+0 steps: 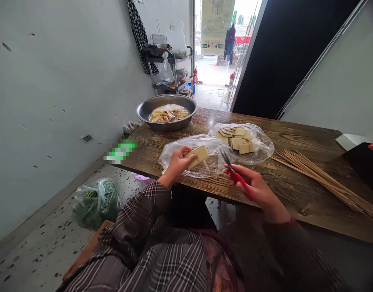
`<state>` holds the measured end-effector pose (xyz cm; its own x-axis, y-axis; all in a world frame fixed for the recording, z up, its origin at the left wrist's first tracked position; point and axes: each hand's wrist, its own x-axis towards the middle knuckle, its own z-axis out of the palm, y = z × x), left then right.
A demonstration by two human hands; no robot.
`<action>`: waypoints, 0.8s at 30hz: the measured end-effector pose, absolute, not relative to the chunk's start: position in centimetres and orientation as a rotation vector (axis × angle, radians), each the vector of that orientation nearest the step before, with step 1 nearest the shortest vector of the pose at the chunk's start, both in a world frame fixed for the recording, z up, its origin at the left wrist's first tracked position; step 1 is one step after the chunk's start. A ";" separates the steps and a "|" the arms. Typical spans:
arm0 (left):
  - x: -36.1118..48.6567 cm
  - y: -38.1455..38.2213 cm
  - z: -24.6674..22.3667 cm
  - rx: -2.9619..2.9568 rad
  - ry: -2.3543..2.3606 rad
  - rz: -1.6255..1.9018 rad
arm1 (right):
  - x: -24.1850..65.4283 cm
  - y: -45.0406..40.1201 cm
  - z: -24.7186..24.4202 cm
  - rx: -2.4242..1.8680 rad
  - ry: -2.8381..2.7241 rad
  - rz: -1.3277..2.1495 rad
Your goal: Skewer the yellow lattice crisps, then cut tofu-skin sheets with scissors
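My left hand (180, 161) grips a pale yellow rectangular slab (201, 155), which looks like pressed tofu, above a clear plastic bag (171, 156) spread on the wooden table. In my right hand (252, 185) is a pair of scissors (238, 178) with red handles, their dark blades pointing up and left, apart from the slab. Whether the blades are parted is hard to make out. Just beyond, more pale slabs (245, 147) lie heaped in an open clear plastic bag (264, 142).
A steel basin (143, 109) with yellowish food under clear plastic stands at the table's far left. Thin wooden skewers (329, 180) lie on the table (283, 188) at right, near a black box (364, 164). A bag of greens (96, 202) sits on the floor. Beyond stands a shelf cart (169, 59).
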<state>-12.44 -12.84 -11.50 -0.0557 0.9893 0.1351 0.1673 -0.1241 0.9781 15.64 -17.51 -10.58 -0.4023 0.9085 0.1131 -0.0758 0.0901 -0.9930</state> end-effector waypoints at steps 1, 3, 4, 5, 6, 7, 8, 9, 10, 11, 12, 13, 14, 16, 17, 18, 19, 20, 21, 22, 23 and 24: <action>-12.9 -12.4 -11.8 1.338 1.289 1.275 | 14.4 -16.4 -10.4 -0.875 -1.525 1.463; -13.5 -11.6 -12.1 1.273 1.226 1.248 | 12.3 -13.5 -10.4 -0.909 -1.529 1.458; -13.5 -11.1 -12.1 1.261 1.199 1.228 | 11.5 -11.9 -10.6 -0.935 -1.493 1.461; -13.6 -10.6 -12.0 1.255 1.180 1.214 | 11.0 -10.2 -10.9 -0.969 -1.449 1.469; -13.6 -10.1 -12.0 1.252 1.162 1.201 | 10.6 -8.7 -11.2 -0.997 -1.395 1.464; -13.5 -9.6 -12.1 1.244 1.142 1.193 | 10.4 -7.3 -11.5 -1.029 -1.351 1.451; -13.4 -9.1 -12.2 1.225 1.117 1.193 | 10.3 -6.1 -11.9 -1.061 -1.312 1.433; -13.4 -8.7 -12.3 1.194 1.089 1.198 | 10.3 -5.2 -12.3 -1.083 -1.283 1.416; -13.3 -8.4 -12.6 1.154 1.061 1.204 | 10.4 -4.6 -12.6 -1.098 -1.265 1.402; -13.2 -8.1 -12.9 1.104 1.032 1.211 | 10.6 -4.4 -12.8 -1.102 -1.259 1.391; -13.1 -8.0 -13.2 1.049 1.007 1.222 | 10.8 -4.5 -12.9 -1.096 -1.273 1.390; -13.1 -7.9 -13.5 0.996 0.986 1.238 | 11.1 -4.8 -12.8 -1.083 -1.309 1.397; -13.1 -7.9 -13.8 0.948 0.967 1.256 | 11.4 -5.2 -12.6 -1.064 -1.366 1.404; -13.0 -8.1 -14.1 0.873 0.929 1.303 | 12.1 -6.4 -11.6 -1.004 -1.584 1.448; -13.0 -8.2 -14.1 0.846 0.911 1.323 | 12.4 -7.0 -10.9 -0.967 -1.691 1.431; -13.1 -8.3 -14.1 0.824 0.897 1.336 | 12.7 -7.6 -10.3 -0.950 -1.807 1.390; -13.1 -8.4 -14.0 0.804 0.888 1.341 | 13.0 -8.0 -9.7 -0.944 -1.932 1.327; -13.1 -8.5 -13.8 0.784 0.886 1.345 | 13.2 -8.3 -9.2 -0.934 -2.057 1.255; -13.1 -8.6 -13.7 0.764 0.888 1.350 | 13.4 -8.5 -8.9 -0.938 -2.159 1.191; -13.1 -8.7 -13.5 0.745 0.891 1.358 | 13.5 -8.7 -8.8 -0.942 -2.240 1.141; -13.1 -8.8 -13.4 0.729 0.893 1.368 | 13.6 -8.7 -8.8 -0.951 -2.301 1.101; -13.2 -8.9 -13.4 0.718 0.894 1.378 | 13.7 -8.7 -8.9 -0.966 -2.342 1.072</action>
